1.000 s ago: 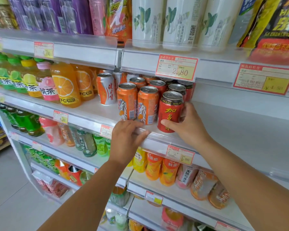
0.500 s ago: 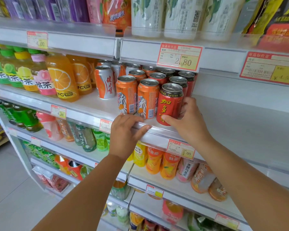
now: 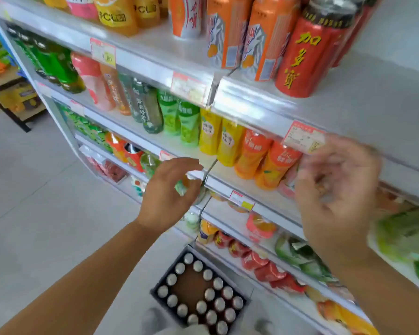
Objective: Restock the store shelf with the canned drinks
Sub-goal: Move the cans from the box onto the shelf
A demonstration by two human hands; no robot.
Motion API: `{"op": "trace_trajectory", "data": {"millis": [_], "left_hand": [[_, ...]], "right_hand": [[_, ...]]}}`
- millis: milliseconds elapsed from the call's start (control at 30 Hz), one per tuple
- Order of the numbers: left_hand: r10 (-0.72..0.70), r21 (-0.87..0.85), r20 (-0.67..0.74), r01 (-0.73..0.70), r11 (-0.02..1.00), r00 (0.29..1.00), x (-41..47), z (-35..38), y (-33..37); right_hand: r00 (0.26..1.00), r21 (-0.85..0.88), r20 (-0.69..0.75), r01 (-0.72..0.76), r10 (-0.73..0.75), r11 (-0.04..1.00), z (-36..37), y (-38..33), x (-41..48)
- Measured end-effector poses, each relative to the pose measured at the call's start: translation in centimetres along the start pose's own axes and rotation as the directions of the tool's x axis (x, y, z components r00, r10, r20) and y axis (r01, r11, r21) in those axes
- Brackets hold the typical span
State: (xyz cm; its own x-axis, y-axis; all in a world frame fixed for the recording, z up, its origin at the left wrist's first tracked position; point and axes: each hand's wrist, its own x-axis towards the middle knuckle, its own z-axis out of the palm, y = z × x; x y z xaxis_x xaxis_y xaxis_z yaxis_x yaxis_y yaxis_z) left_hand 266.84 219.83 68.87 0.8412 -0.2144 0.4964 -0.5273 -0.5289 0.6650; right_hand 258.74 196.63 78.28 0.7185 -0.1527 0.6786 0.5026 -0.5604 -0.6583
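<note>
Against the aisle's right side, store shelf [image 3: 373, 97] runs several tiers deep. Its top visible tier carries the canned drinks at the front lip, likely so labels face shoppers. Bare shelf lies to their right, so there is room for more stock.

Floor below: open box [image 3: 191, 282] sits close to the shelf base, directly under the hands, presumably for a short reach. Cans in the box [image 3: 209, 294] ring a bare brown centre, so it reads as partly emptied. Only lids show, so brand cannot be confirmed.

Shelved row: red can [image 3: 305, 59] stands at the right end, orange cans [image 3: 228, 32] just beside it. All lean in this wide view, and some tops are cut off by the frame edge.

Left hand [image 3: 167, 197] hangs in front of the lower tiers, fingers loosely curved, gripping nothing. Right hand [image 3: 334, 192] is level with it, heavily blurred. Its fingers look relaxed and half curled, and it appears empty. Judgement: between placements, next reach goes to the box.

Price tag [image 3: 302, 140] sits on the rail above the right hand, print unreadable.
</note>
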Motion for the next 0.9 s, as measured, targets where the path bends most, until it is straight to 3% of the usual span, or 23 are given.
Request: {"op": "trace_trajectory", "data": {"millis": [100,167,233,267,333,400,467,567,700,800,900], "left_hand": [[-0.319,0.094,0.235,0.305,0.948,0.918,-7.9,2.4,-4.5],[-0.589,0.169,0.335,0.568,0.805,0.735,-14.4,4.4,-8.3],[-0.739,0.211,0.363,0.723,0.659,0.568,-19.0,5.8,-10.3],[-0.802,0.234,0.352,0.784,0.575,0.483,-21.7,7.0,-12.0],[-0.869,0.274,0.354,0.851,0.449,0.345,-26.4,9.6,-15.2],[-0.898,0.307,0.365,0.879,0.364,0.245,-30.6,12.4,-18.2],[-0.902,0.325,0.386,0.886,0.330,0.194,-34.4,15.8,-21.7],[-0.903,0.343,0.407,0.893,0.291,0.138,-38.9,21.6,-27.3],[-0.844,0.342,0.503,0.855,0.391,0.185,-43.7,30.1,-35.3],[-0.803,0.350,0.526,0.789,0.505,0.280,-45.1,35.6,-40.6],[-0.723,0.353,0.524,0.658,0.665,0.450,-44.6,39.8,-44.3]], "right_hand": [[0.902,-0.095,0.316,-0.277,0.293,0.956,2.6,3.6,-7.3],[0.710,-0.246,0.498,-0.435,0.498,0.866,5.7,8.6,-13.6],[0.496,-0.433,0.584,-0.480,0.643,0.763,7.5,12.9,-18.2],[0.369,-0.526,0.602,-0.483,0.708,0.700,8.9,15.6,-21.3],[0.191,-0.632,0.606,-0.473,0.772,0.614,11.5,20.3,-26.7],[0.069,-0.709,0.592,-0.430,0.803,0.559,14.0,24.5,-31.8],[-0.020,-0.752,0.569,-0.418,0.822,0.510,16.6,28.8,-36.7],[-0.028,-0.758,0.558,-0.424,0.829,0.496,20.8,35.3,-43.9],[0.029,-0.725,0.573,-0.446,0.819,0.524,25.5,42.9,-52.9],[0.127,-0.706,0.537,-0.473,0.834,0.527,27.9,47.4,-58.1],[0.284,-0.686,0.473,-0.475,0.834,0.551,30.0,50.1,-61.2]]}}
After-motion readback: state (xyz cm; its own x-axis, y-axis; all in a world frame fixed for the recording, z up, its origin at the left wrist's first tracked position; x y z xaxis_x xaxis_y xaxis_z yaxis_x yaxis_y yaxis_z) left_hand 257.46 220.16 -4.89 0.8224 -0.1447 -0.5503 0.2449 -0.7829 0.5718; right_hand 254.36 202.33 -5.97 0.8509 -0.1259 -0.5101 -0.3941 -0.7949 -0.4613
